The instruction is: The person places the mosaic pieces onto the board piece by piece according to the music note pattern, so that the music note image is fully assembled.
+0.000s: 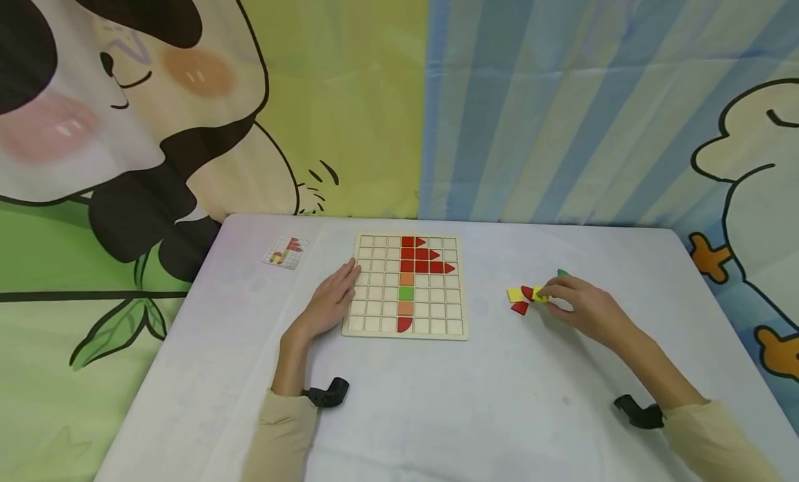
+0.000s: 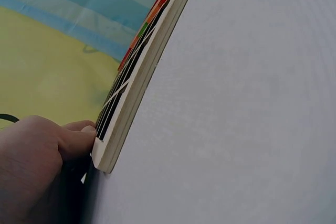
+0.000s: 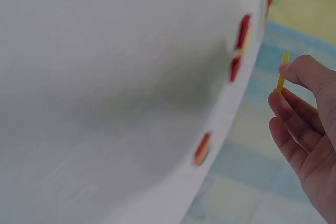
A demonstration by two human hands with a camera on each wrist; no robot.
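My right hand [image 1: 583,307] pinches a small flat yellow tile [image 3: 282,80] between thumb and forefinger, above the table at right. Close by in the head view lie another yellow tile [image 1: 514,295] and two red curved-edge pieces [image 1: 519,307]. A green piece [image 1: 563,272] shows just beyond the fingers. My left hand [image 1: 327,302] rests along the left side of a pale wooden grid board [image 1: 374,308], its fingers extended and touching the edge. On the board, red pieces [image 1: 407,266] form three rows, above a column of orange, green [image 1: 406,293], orange and a red curved piece.
A small pattern card [image 1: 286,252] with a coloured figure lies on the white table [image 1: 437,406], left of the board. In the right wrist view an orange piece [image 3: 202,149] with a green one behind it lies apart from the red ones. A printed cloth [image 1: 349,87] hangs behind the table.
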